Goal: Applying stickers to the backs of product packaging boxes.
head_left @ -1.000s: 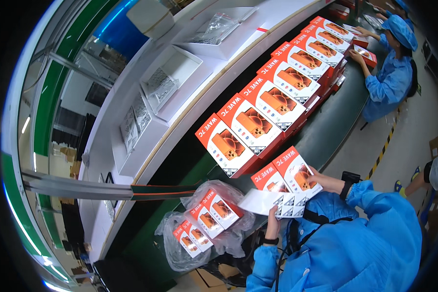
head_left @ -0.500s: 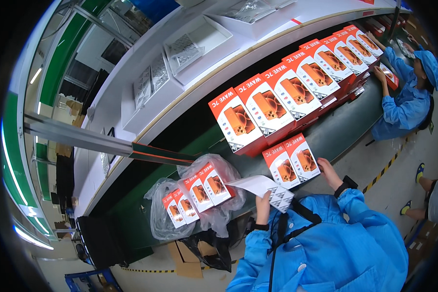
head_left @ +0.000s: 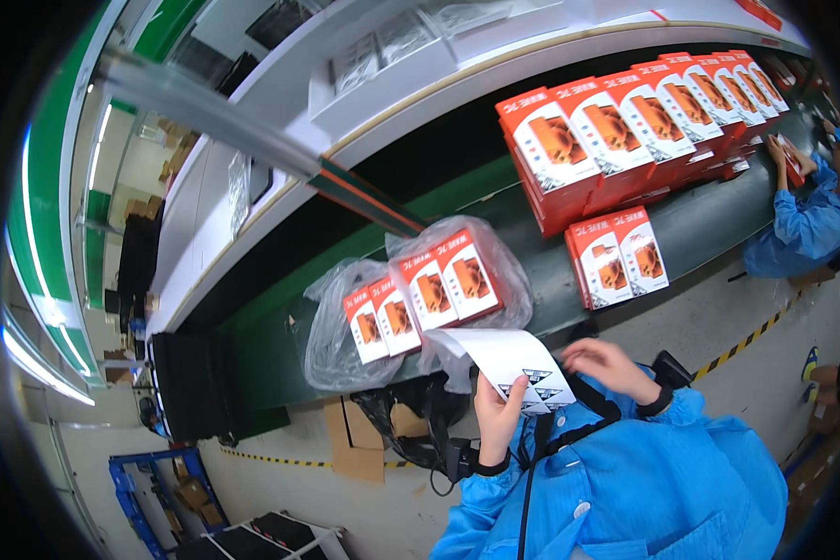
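Note:
My left hand is closed on the lower edge of a white label sheet, thumb on top. Black triangular labels are printed near the sheet's lower end, and its far end curls up. Just off the sheet's right edge is my right hand, its fingers loosely bent and apart, with nothing seen in them. Two red-and-white product boxes stand side by side on the dark green belt beyond my right hand. Past the sheet, smaller-looking boxes of the same kind lie on crumpled clear plastic bags.
A long stacked row of red-and-white boxes fills the belt's far side. A metal post rises at the left. White trays sit on the shelf above. A co-worker in blue handles a box at the far right.
My right hand has left the pair of boxes and come back beside the sheet. The sheet has turned in my left hand. The whole view has shifted, carrying the scene to the right.

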Tool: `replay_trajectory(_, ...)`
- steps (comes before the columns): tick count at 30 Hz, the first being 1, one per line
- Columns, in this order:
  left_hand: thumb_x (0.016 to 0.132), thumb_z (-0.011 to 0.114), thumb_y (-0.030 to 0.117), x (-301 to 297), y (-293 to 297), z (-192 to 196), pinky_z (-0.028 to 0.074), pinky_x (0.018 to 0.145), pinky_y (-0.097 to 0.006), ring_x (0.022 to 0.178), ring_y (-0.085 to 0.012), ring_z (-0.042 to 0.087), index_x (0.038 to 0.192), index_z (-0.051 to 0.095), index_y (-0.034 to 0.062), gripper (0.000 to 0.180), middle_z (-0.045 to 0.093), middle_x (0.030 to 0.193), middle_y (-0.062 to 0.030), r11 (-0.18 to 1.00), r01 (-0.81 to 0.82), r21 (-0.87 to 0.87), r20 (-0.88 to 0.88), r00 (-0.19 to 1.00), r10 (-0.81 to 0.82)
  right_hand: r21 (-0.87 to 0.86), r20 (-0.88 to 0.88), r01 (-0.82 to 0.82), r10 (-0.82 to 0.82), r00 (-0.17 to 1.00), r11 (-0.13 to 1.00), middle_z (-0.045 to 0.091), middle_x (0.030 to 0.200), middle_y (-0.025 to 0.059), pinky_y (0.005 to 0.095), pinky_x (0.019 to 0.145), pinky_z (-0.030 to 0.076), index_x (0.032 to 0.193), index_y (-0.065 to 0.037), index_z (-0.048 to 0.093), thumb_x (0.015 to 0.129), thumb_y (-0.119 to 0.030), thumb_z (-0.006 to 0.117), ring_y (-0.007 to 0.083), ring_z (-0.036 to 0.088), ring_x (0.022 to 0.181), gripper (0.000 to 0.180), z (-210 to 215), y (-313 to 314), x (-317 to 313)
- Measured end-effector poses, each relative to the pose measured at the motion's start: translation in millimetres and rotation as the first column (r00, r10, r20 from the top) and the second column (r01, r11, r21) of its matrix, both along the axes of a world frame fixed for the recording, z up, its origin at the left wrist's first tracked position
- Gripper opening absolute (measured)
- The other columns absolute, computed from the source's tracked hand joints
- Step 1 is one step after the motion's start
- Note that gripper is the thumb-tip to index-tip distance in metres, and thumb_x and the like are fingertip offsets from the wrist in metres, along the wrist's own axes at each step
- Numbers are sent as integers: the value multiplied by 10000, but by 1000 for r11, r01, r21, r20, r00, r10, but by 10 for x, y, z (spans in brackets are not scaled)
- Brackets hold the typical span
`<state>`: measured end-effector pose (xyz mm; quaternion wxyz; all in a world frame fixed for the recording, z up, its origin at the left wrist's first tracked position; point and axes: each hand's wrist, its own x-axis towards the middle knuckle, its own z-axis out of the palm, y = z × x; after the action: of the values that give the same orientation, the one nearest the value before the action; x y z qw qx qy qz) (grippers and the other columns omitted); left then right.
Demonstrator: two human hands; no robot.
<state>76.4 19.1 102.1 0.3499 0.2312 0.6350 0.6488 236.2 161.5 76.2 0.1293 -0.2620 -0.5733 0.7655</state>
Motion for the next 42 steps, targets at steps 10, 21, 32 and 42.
replay_trajectory(10,835,650,18,-62,-706,86,483,744,-241,862,-110,593,1109,480,-56,331,627,976,-100,956,-292,25,18,956,292,543,13,4,-13,1000,839,558,820,39,266,645,435,880,-44,587,756,-69,713,139,544,738,179,448,-673,-849)
replay_trajectory(21,817,660,16,-360,-672,-177,468,724,-235,810,-103,601,1022,569,-30,229,653,912,-75,949,-274,-155,-167,954,248,735,44,-289,381,923,614,602,814,78,328,669,474,881,-40,613,750,-78,688,252,593,770,155,225,-413,-1371)
replay_trajectory(32,891,530,76,-742,-183,-536,459,579,-379,647,-350,597,974,530,-12,121,588,760,-201,794,-456,-403,-438,857,270,524,215,-518,483,849,676,602,735,100,312,610,480,797,-22,614,767,-105,683,226,611,671,112,-318,33,-1952)
replay_trajectory(42,909,538,130,-1110,-435,-596,477,617,-284,727,-149,628,1049,522,-41,222,640,817,-129,680,-626,-382,-272,779,565,522,448,-602,406,797,605,642,672,114,335,588,492,768,-27,656,763,-134,640,241,631,615,108,-1453,467,-2542)
